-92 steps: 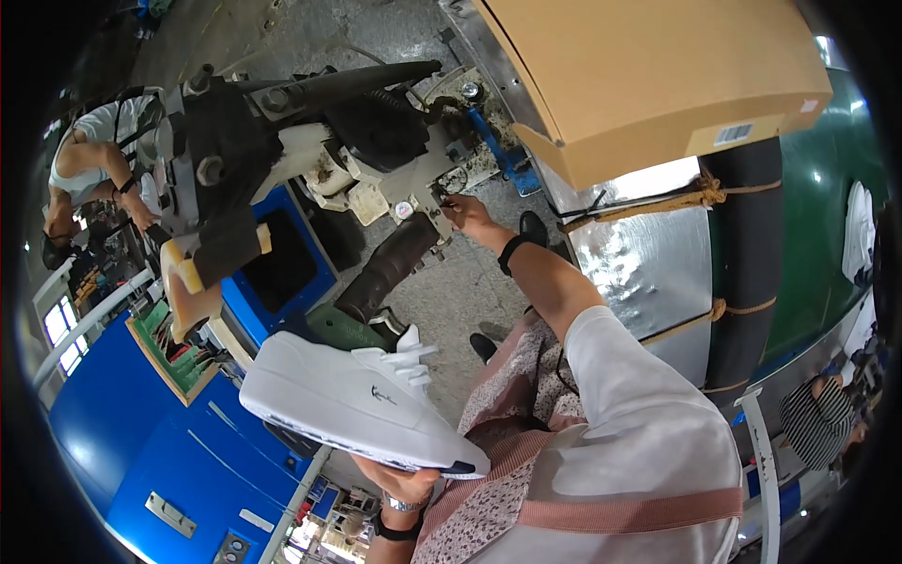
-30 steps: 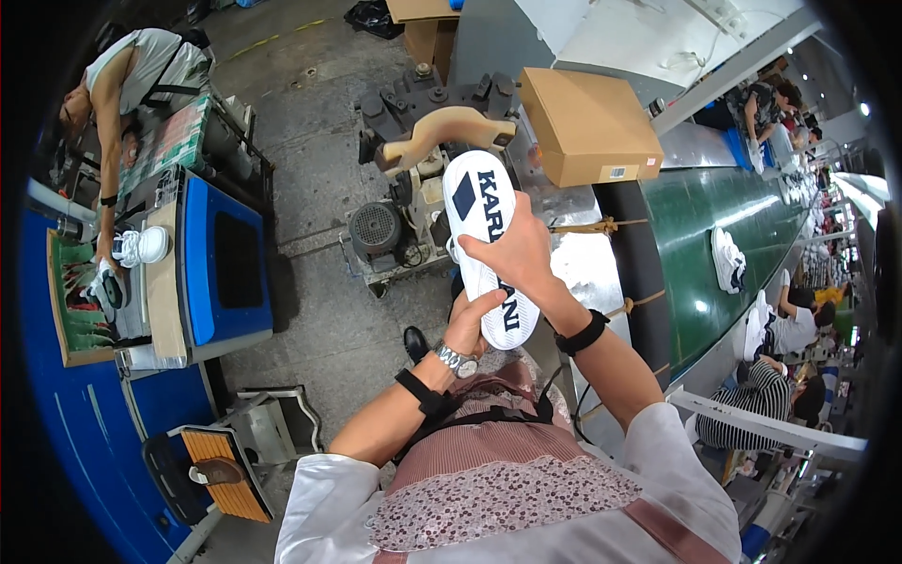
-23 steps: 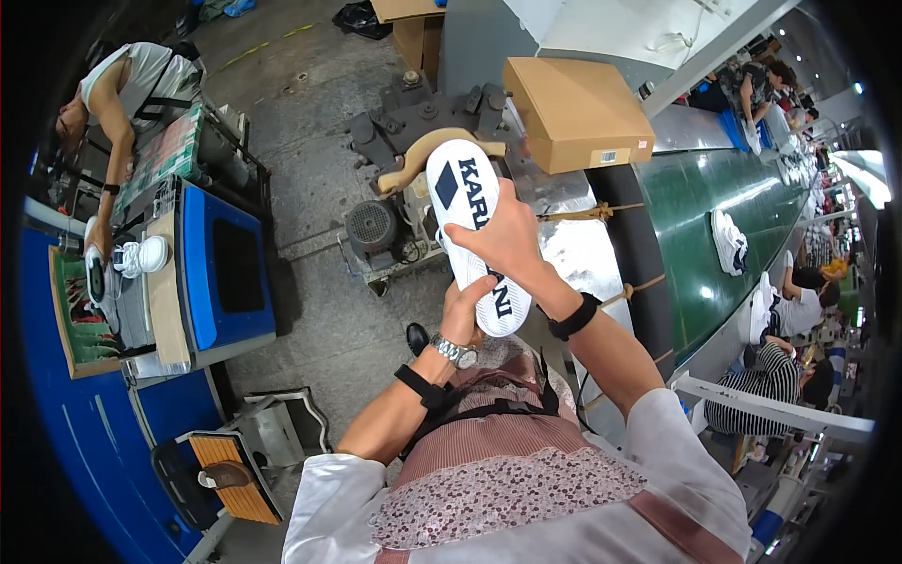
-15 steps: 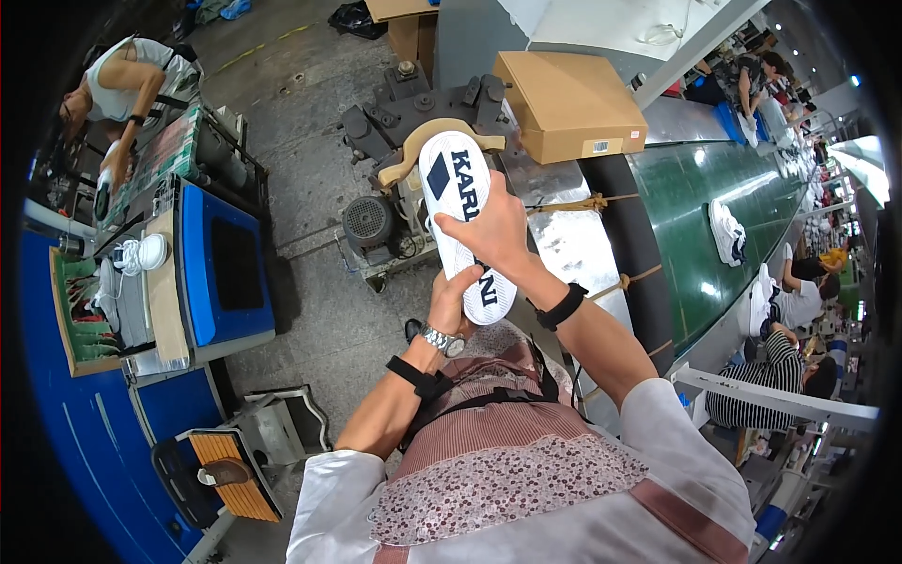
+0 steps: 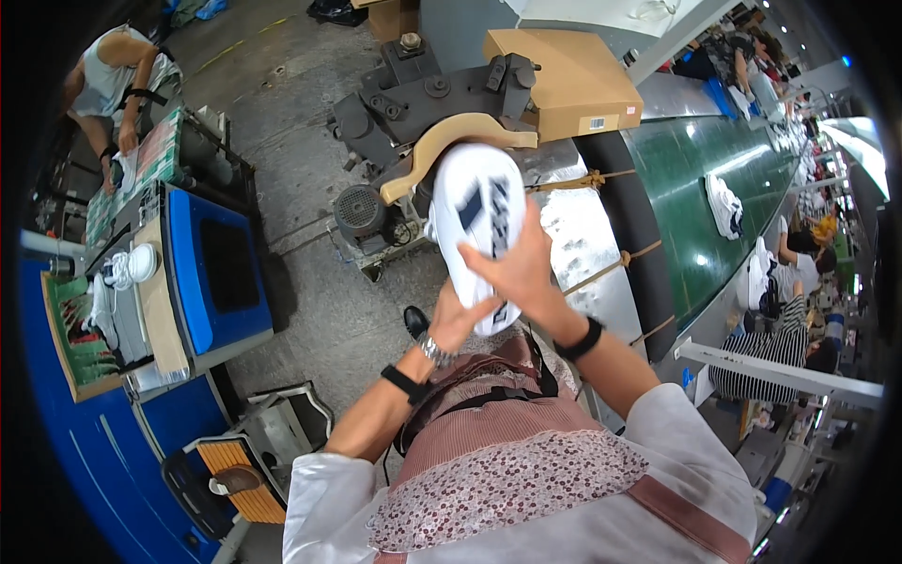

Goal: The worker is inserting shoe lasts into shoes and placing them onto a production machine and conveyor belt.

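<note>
Both my hands hold a white shoe [image 5: 474,174], its sole turned up toward me with dark lettering and a dark diamond on it. The picture of the sole is smeared by motion. My left hand [image 5: 458,318] is closed on the shoe's lower left side, near the end closest to me. Across the middle of the sole lies my right hand [image 5: 523,277], gripping from the right with its thumb on the sole. Just beyond the shoe's far end is a tan curved pad [image 5: 427,155] on a dark metal machine [image 5: 437,89]; I cannot tell whether they touch.
A cardboard box [image 5: 564,80] sits behind the machine, beside a green conveyor belt [image 5: 672,160] carrying a white shoe [image 5: 723,207]. A motor [image 5: 359,209] is below the pad. To the left stand a blue cabinet [image 5: 235,268] and a co-worker [image 5: 122,70] handling something white.
The shoe has tilted and shifted slightly right and toward me in the picture, both hands still gripping it. The machine and its pad now look larger. The co-worker's arms have moved.
</note>
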A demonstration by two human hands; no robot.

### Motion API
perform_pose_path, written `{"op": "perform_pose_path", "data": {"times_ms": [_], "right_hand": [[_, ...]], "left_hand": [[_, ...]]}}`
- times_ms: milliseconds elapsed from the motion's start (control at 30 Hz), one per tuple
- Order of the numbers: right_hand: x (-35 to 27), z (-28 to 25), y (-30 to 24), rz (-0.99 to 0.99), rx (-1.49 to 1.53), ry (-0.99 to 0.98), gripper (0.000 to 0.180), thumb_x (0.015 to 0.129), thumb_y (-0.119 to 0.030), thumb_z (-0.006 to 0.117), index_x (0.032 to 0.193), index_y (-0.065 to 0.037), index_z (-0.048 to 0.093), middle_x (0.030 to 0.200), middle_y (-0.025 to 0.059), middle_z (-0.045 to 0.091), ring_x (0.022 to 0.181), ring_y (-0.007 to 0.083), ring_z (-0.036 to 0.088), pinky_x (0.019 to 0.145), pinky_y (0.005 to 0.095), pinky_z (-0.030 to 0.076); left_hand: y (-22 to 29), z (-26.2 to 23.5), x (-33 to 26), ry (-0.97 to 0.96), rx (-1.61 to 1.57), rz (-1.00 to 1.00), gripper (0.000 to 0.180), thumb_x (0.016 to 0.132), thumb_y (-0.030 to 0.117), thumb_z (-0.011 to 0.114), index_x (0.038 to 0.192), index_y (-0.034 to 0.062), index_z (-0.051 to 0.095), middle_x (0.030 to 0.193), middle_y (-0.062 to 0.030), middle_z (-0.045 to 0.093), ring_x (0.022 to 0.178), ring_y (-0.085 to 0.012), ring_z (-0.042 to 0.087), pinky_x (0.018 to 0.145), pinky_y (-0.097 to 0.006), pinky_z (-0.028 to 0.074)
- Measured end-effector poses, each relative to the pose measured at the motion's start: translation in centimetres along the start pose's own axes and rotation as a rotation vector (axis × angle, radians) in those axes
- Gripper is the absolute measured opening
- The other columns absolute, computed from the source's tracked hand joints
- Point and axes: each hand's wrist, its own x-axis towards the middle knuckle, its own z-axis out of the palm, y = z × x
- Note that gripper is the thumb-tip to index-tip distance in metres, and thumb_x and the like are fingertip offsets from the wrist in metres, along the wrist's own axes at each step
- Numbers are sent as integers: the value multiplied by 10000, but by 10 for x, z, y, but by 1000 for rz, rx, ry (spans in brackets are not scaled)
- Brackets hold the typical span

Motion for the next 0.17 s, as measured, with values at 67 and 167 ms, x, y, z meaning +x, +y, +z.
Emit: {"op": "perform_pose_path", "data": {"times_ms": [67,167], "right_hand": [[-48,-11,-3,69,71,10,869,642,-266,909,1308,41,443,1066,203,684,934,318,715,843,388,562],[-82,-41,16,179,508,-313,898,803,-196,817,1490,40,290,1349,240,565,1235,322,603,1063,360,458]], "left_hand": [[-9,-6,-22,-63,80,3,662,781,121,787,1348,-19,475,1210,-113,643,1114,-202,624,964,-352,498],[-22,-31,-36,-51,269,60,790,738,119,799,1409,18,396,1328,-152,575,1227,-249,572,1043,-396,455]]}}
